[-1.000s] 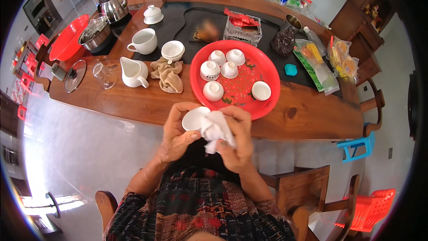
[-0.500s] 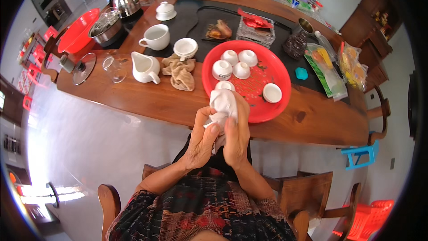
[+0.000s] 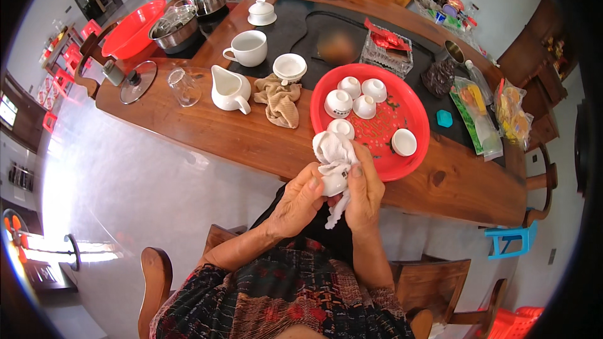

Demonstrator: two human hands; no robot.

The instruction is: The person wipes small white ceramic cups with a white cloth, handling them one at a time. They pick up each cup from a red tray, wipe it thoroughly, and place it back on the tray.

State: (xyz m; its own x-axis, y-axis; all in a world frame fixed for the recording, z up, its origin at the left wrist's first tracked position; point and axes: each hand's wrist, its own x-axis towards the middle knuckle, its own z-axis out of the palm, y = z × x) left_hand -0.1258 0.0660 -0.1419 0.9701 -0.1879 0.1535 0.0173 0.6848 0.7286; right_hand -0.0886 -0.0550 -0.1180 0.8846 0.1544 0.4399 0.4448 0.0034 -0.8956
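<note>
White cup (image 3: 335,184), seen in the head view, is held up between both hands, just in front of the near edge of the wooden table (image 3: 195,122) and near the red tray (image 3: 419,160); the left hand (image 3: 294,206) grasps it from the left, thumb on its outer wall; the right hand (image 3: 366,196) pinches a white cloth (image 3: 333,148) against it from the other side, thumb pressed on the folds. Part of the cloth bunches up beyond the cup, and a loose end hangs below the fingers; the far fingers are partly hidden, so I cannot tell how firmly they close.

The step in hand looks like wiping this cup dry; six small cups (image 3: 365,107) sit on the tray, five grouped toward its left, most seemingly upside down, and one well apart on the right. A tan cloth (image 3: 281,105) lies crumpled just left of the tray, out of the hands' grasp; a white pitcher (image 3: 230,91) stands beside it.

The next move, I judge, calls for the left hand to hold the cup steady while the right turns the cloth round the wall and rim; once dry, the cup would need a gentle lowering into the tray's bare part, clear of the others.
</note>
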